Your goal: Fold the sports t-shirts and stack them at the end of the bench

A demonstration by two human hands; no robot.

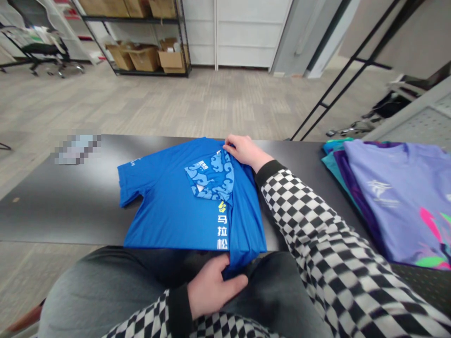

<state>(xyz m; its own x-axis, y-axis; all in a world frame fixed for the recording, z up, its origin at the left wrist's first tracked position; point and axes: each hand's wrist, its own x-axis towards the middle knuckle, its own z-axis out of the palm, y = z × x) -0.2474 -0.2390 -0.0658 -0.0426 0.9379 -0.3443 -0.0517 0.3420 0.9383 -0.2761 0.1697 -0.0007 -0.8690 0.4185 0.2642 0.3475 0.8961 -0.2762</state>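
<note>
A blue T-shirt lies on the dark table, one side folded over toward the middle. On it show a sleeve with a light-blue wave pattern and a column of white and yellow characters. My right hand pinches the shirt's far edge near the shoulder, its fingertips closed on the cloth. At the near edge, my left hand grips the hem where the cloth hangs over the table edge; some of its fingers are hidden under the fabric.
A stack of folded shirts, a lavender one on top, lies to the right on the table. At the far left edge is a blurred-out flat item. Beyond stand a shelf with cardboard boxes, an office chair and a black metal frame.
</note>
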